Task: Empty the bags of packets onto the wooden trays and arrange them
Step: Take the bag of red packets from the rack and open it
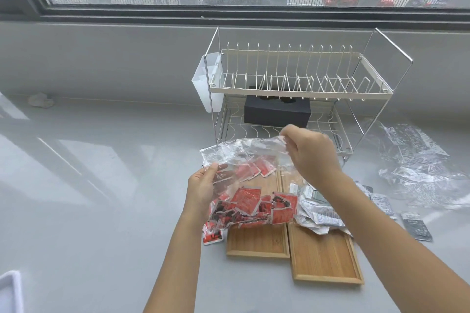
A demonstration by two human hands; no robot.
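Note:
Two wooden trays lie side by side on the grey counter, a left tray (256, 244) and a longer right tray (325, 259). A clear plastic bag (236, 152) hangs above the left tray. My left hand (201, 188) grips its lower left side and my right hand (310, 152) pinches its upper right corner. Red packets (256, 206) lie heaped on the left tray, a few still inside the bag. One red packet (212, 235) lies off the tray's left edge. Grey and white packets (318, 208) are piled on the right tray.
A metal dish rack (295, 84) with a black box (277, 112) on its lower shelf stands behind the trays. An empty clear bag (417, 162) lies crumpled at the right, with several dark packets (417, 226) loose on the counter beside it. A white object (10, 290) shows at bottom left.

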